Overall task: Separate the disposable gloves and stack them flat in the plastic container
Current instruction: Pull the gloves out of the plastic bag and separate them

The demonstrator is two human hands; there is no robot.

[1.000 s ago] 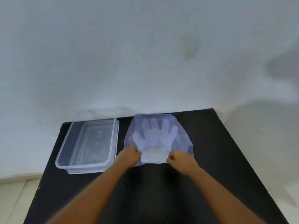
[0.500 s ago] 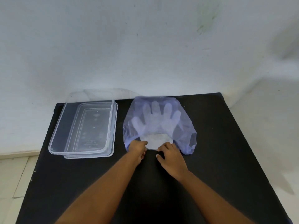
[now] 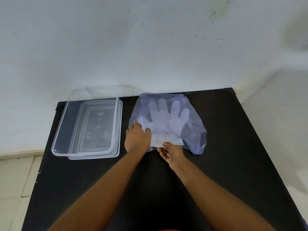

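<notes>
A translucent bluish plastic bag [image 3: 191, 129] lies flat on the black table [image 3: 233, 155], with a stack of clear disposable gloves [image 3: 166, 119] showing through it, fingers pointing toward the wall. My left hand [image 3: 137, 139] rests palm down on the bag's left near edge, pressing it. At the bag's mouth my right hand [image 3: 172, 152] has its fingertips on the cuff end of the gloves [image 3: 164, 139]. Left of the bag stands the clear rectangular plastic container [image 3: 57, 135], open and empty.
The container sits on its clear lid [image 3: 119, 130], which sticks out at its right side. A white wall [image 3: 150, 47] rises right behind the table's far edge. Pale floor tiles [image 3: 15, 180] show past the left table edge.
My left hand has slid forward onto the bag and now lies flat on it. My right hand has moved left to the glove cuffs at the bag's mouth.
</notes>
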